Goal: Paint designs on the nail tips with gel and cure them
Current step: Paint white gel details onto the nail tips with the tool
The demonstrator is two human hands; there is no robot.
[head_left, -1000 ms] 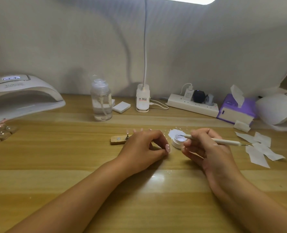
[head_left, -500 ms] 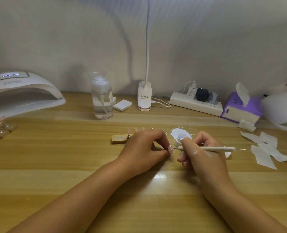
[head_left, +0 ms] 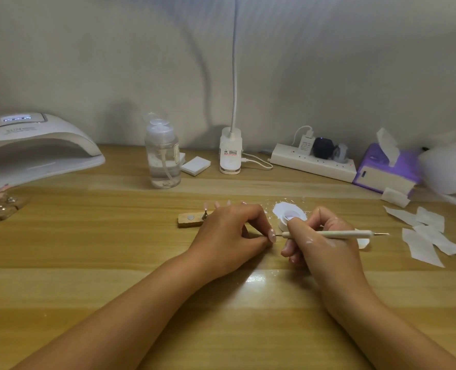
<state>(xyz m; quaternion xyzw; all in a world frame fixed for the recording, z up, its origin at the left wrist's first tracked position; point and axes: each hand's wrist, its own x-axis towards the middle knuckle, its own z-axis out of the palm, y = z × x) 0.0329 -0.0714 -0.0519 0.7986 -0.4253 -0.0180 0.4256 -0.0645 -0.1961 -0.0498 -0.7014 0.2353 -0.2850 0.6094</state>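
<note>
Low over the wooden table (head_left: 87,276), the left hand (head_left: 229,236) curls into a pinch and the right hand (head_left: 325,244) grips a white dotting pen (head_left: 328,234) beside the gel pot (head_left: 288,219), its point at the pinched pale nail tip (head_left: 271,234); bracing both wrists and dabbing lightly seems wise.

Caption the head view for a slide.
Left hand pinches a nail tip while right hand aims a pen at it.

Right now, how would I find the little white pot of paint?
Start at the tall white lamp at the back of the wooden table and come forward, slightly right. Just behind the right hand, which holds a thin white pen, sits the pot. It is the only small round tub; the papers to its right lie flat.
</note>
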